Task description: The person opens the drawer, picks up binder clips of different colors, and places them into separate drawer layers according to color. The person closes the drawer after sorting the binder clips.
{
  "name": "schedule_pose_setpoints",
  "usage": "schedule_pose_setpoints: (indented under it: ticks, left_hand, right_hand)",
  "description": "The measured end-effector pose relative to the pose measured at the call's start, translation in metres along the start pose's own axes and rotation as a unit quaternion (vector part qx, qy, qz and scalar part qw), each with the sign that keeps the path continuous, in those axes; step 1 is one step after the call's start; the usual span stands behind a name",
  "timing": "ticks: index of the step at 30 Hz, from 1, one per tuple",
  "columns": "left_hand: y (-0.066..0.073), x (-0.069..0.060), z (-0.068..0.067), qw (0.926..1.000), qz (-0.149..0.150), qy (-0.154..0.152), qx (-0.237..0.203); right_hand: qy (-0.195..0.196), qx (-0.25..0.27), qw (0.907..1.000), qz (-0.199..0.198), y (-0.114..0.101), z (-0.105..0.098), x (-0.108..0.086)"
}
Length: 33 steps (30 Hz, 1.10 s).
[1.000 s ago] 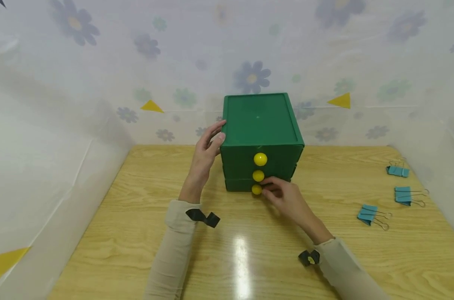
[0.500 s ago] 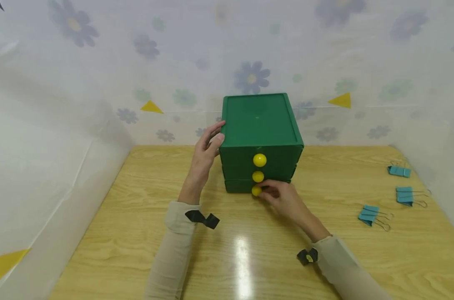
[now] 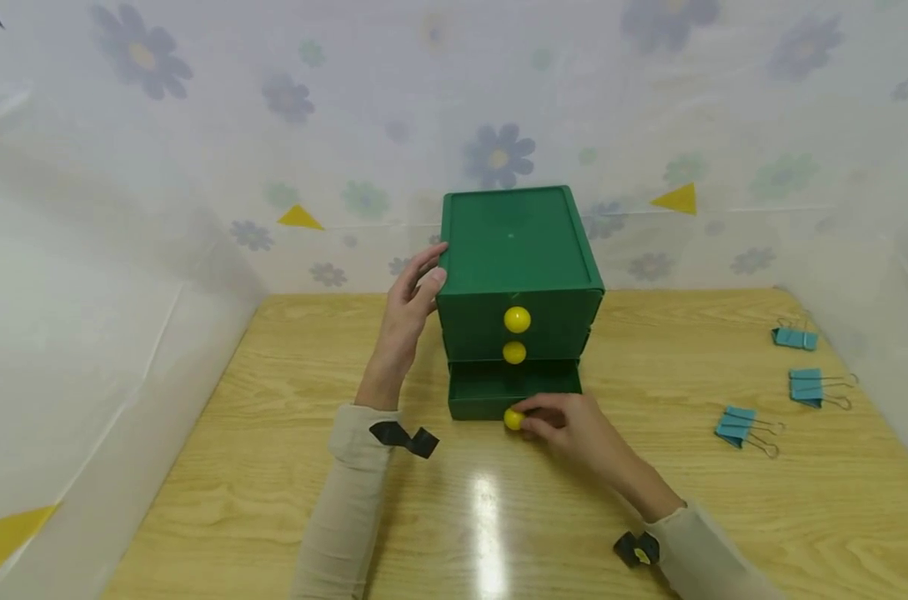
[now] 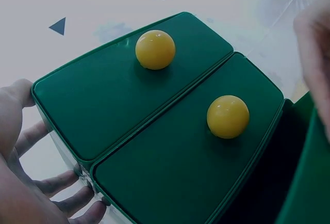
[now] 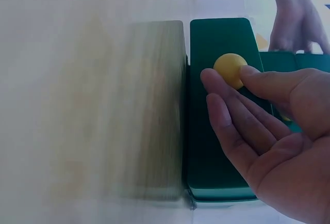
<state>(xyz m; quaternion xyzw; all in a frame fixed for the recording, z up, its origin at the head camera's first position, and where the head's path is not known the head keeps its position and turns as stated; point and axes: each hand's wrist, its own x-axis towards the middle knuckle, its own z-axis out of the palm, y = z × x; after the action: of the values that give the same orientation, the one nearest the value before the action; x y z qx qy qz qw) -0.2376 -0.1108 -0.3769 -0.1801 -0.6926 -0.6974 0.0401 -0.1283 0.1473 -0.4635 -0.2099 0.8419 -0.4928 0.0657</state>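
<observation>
A green drawer box point(image 3: 517, 242) with round yellow knobs stands on the wooden table. Its bottom drawer point(image 3: 472, 408) is partly pulled out, and the part of its inside that shows is dark green. My right hand point(image 3: 581, 429) pinches the bottom yellow knob point(image 5: 229, 69) between thumb and fingers. Against the box's left side rests my left hand point(image 3: 412, 308), its fingers spread along the wall in the left wrist view. The top knob point(image 4: 155, 50) and middle knob point(image 4: 228, 116) sit on drawers that are closed.
Three blue binder clips lie at the table's right: a rear clip point(image 3: 795, 337), a middle clip point(image 3: 806, 387) and a front clip point(image 3: 735, 427). A flower-patterned white sheet point(image 3: 378, 117) hangs behind and along the sides of the table point(image 3: 273, 500).
My right hand has taken hold of the bottom knob and drawn that drawer out toward me. The left hand stays on the box's side.
</observation>
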Motion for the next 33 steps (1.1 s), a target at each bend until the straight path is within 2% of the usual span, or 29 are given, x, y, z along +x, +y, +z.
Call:
schedule_pose_setpoints:
  ticks: [7,19,33]
  left_hand:
    - [0.001,0.0,-0.001,0.9999,0.008,0.001,-0.01]
    - [-0.001,0.0,0.0,1.0,-0.002,-0.002,-0.005]
    - [0.0,0.0,-0.001,1.0,-0.004,-0.003,-0.007]
  right_hand:
    - [-0.034,0.031,0.9988,0.016,-0.008,0.003,-0.018]
    - [-0.045,0.064,0.9967,0.022,-0.015,0.01,-0.031]
    - [-0.053,0.037,0.9974,0.031,-0.017,0.006,-0.031]
